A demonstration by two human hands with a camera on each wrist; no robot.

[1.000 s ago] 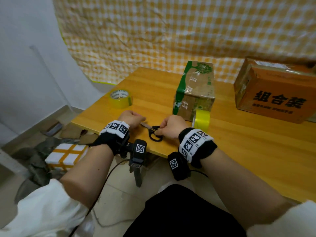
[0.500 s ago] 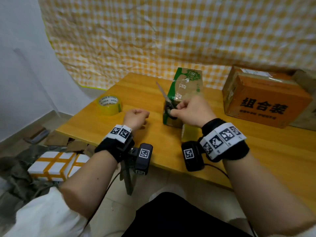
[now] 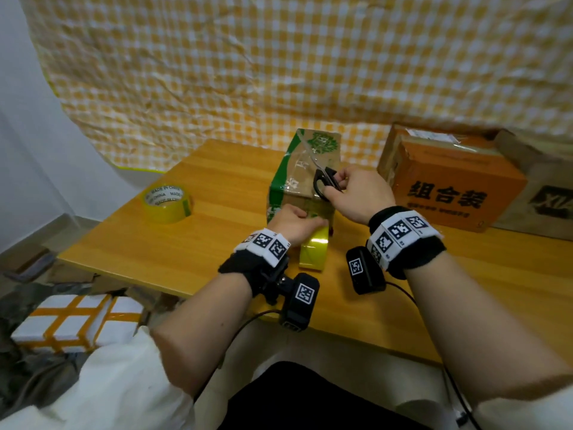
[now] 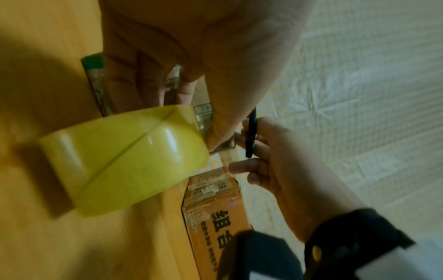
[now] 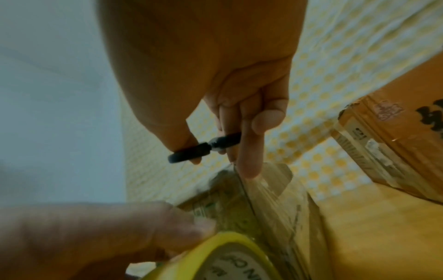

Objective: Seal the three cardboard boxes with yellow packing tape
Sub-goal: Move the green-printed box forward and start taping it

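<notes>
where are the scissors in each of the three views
Head: the scissors sit centre-right, in the right hand, over the green box.
Left wrist: a thin black handle right of centre, in the same hand.
Right wrist: black handles mid-frame, under the fingers.
Shared landmark: the yellow tape roll.

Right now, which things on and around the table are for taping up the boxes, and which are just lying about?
For the job:
green-and-brown cardboard box
orange cardboard box
yellow tape roll beside the left hand
black-handled scissors in the right hand

Lying about:
second yellow tape roll
white box with orange tape, on the floor
</notes>
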